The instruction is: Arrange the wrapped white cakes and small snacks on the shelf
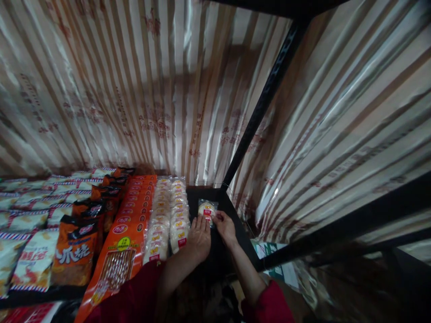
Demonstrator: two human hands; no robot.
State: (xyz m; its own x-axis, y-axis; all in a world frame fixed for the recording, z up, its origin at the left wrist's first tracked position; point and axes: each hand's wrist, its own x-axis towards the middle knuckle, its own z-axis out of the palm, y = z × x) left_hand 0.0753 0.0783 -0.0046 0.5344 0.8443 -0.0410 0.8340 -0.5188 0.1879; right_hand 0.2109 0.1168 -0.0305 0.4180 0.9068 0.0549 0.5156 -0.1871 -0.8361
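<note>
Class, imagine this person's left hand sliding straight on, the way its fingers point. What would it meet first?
The small clear packet, whose near edge lies at the fingertips of the left hand. Beyond it, probably the striped sheeting, though depth is unclear.

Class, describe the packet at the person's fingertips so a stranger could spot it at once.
Follow the slanting black post down to the black shelf. Near that corner, the left hand and right hand touch a clear, red-labelled packet holding a pale disc. Unlike the rows of similar packets to its left, it sits alone.
</note>
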